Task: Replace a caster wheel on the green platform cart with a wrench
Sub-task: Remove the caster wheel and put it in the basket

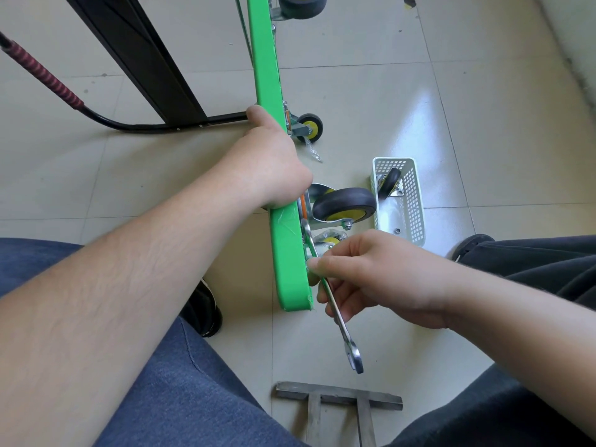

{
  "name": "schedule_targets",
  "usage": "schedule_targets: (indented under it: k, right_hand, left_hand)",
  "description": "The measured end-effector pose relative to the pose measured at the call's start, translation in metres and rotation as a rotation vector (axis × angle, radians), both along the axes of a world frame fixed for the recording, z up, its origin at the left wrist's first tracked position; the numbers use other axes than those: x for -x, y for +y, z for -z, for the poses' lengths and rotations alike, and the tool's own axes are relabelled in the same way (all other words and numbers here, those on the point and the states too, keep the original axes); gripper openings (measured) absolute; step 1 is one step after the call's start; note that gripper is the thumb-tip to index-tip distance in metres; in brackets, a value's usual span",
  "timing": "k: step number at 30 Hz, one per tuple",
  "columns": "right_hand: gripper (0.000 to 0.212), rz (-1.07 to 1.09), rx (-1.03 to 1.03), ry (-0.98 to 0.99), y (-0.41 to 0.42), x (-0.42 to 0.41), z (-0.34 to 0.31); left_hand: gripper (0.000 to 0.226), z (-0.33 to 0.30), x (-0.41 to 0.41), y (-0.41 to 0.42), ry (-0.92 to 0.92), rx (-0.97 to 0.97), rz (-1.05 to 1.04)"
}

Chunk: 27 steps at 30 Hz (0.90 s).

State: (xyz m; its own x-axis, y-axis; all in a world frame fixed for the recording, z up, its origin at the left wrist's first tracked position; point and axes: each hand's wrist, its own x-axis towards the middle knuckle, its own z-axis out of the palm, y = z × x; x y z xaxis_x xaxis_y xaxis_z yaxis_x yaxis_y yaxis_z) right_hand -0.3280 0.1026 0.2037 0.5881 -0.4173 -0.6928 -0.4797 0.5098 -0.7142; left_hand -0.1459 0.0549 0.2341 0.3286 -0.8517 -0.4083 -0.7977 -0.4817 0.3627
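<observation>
nearest you, a grey metal frame (338,398) lies flat on the tiled floor (387,91) between your knees. just beyond it your right hand (380,279) has its fingers curled round the shank of a silver wrench (335,304); the open jaw end hangs free below the hand, pointing toward you, and the far end sits against the underside of the green platform cart (287,253), by the near caster's mounting plate. whether it is seated on a bolt you cannot tell from here.

the cart stands on its edge on the floor, its wheel side turned to your right. your left hand (274,162) grips the green edge from above, fingers wrapped over it out of sight, thumb lying along the rim.

just right of that hand the near caster wheel (345,204), black tyre with a yellow hub, juts out from the deck. near it, on the floor, a white perforated basket (409,201) holds a loose caster (388,183).

farther along the deck sits a second mounted caster (309,127), and a third (301,4) shows at the top edge. the cart's black handle (129,125) lies on the floor at far left.
</observation>
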Motion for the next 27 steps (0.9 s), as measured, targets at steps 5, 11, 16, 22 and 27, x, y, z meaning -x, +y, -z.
schedule_targets:
  k: [5,11,16,22,27]
  right_hand:
    - [0.038,-0.008,0.025,-0.005,0.001,-0.004,0.011]
    - [0.028,-0.019,0.175,0.046,0.004,-0.004,0.03]
    - [0.023,-0.026,0.278,0.083,0.001,-0.005,0.044]
    - [0.021,-0.043,0.369,0.086,-0.002,-0.006,0.05]
    - [0.025,-0.063,0.354,0.108,0.0,-0.004,0.051]
  left_hand:
    - [0.08,0.0,0.0,0.0,-0.022,-0.015,0.017]
    - [0.081,0.001,0.0,0.001,-0.003,-0.025,0.008]
    - [0.081,0.002,-0.002,0.0,-0.01,-0.005,0.004]
    - [0.084,0.0,-0.002,0.003,0.014,-0.003,0.002]
    - [0.084,-0.002,-0.001,0.002,0.001,-0.013,0.007]
